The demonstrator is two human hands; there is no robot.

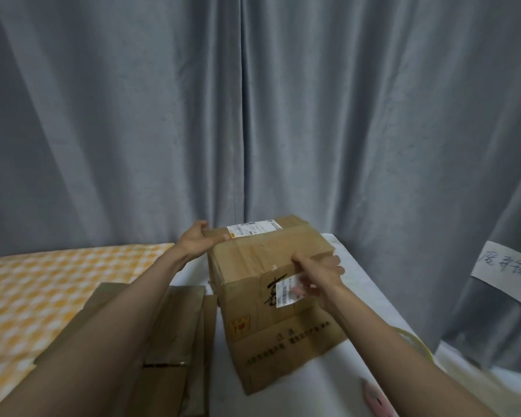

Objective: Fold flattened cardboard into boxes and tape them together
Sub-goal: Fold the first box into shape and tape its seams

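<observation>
A brown cardboard box (262, 260) stands folded up on the white table (313, 380), with white shipping labels on its top and near side and a lower flap spread out toward me. My left hand (197, 237) grips the box's far left top corner, thumb over the top face. My right hand (316, 276) holds the near right top edge, fingers curled over the edge by the side label. A stack of flattened cardboard (175, 335) lies left of the box, partly under my left forearm.
Grey curtains (253, 115) hang close behind the table. An orange checked cloth (42, 290) covers the surface to the left. A tape roll (415, 341) peeks from behind my right forearm. A pink object (379, 398) lies near the front edge. A handwritten paper note (506, 266) hangs at right.
</observation>
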